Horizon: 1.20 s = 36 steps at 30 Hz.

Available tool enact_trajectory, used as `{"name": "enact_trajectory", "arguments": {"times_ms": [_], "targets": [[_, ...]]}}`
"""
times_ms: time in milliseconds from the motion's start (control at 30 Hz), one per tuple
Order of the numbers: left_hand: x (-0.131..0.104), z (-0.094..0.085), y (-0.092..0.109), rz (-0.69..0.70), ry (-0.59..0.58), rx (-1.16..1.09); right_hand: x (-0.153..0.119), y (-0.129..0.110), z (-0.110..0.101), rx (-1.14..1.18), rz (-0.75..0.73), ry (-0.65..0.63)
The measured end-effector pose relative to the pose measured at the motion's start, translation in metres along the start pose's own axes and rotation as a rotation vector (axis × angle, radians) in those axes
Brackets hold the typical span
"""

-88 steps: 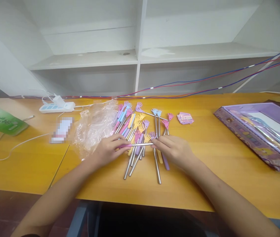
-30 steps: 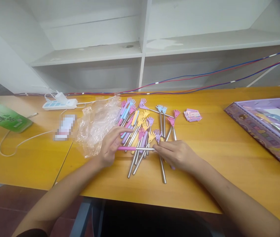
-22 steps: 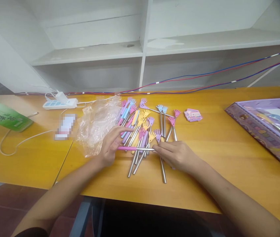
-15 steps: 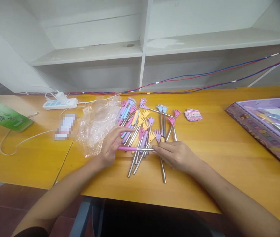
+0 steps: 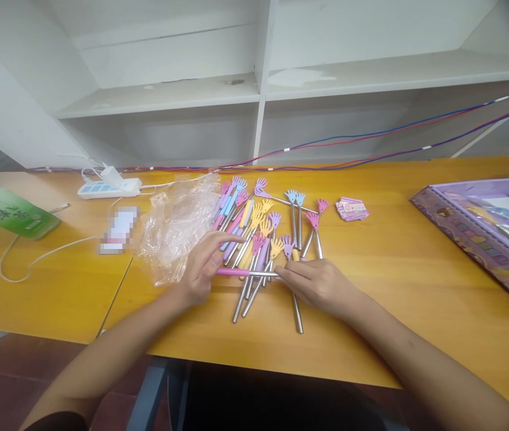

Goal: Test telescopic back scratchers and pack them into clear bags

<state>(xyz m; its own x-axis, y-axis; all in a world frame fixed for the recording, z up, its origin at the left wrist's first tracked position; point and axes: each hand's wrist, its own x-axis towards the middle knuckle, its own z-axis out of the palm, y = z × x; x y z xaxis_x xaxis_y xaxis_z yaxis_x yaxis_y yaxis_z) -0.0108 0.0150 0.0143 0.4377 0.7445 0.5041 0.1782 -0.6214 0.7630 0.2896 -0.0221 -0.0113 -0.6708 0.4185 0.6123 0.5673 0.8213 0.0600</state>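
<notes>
Worktop (image 5: 353, 347) below white shelves (image 5: 155, 96); scratchers (image 5: 258, 242) heaped midway between front and back edges. Left hand (image 5: 200, 267), earlier pinching the pink rod (image 5: 236, 272), now half open at its end; right hand (image 5: 319, 284) pinches the other, over the heap's front-edge side, and likely bears it alone.

The wooden tabletop (image 5: 371, 347) bore hand-headed metal rods (image 5: 265, 227), clear plastic (image 5: 177, 233), a power strip (image 5: 122, 190), a blurred flat object (image 5: 119, 230), a green packet (image 5: 12, 211), pink cards (image 5: 351, 209) and a purple box (image 5: 472, 239).
</notes>
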Motion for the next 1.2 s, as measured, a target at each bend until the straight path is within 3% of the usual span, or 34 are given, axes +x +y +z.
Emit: {"name": "enact_trajectory", "arguments": {"times_ms": [1200], "targets": [[-0.0021,0.0065,0.0025,-0.004,-0.002,-0.013,-0.0017,-0.0056,0.0042,0.012,0.004,-0.016]]}}
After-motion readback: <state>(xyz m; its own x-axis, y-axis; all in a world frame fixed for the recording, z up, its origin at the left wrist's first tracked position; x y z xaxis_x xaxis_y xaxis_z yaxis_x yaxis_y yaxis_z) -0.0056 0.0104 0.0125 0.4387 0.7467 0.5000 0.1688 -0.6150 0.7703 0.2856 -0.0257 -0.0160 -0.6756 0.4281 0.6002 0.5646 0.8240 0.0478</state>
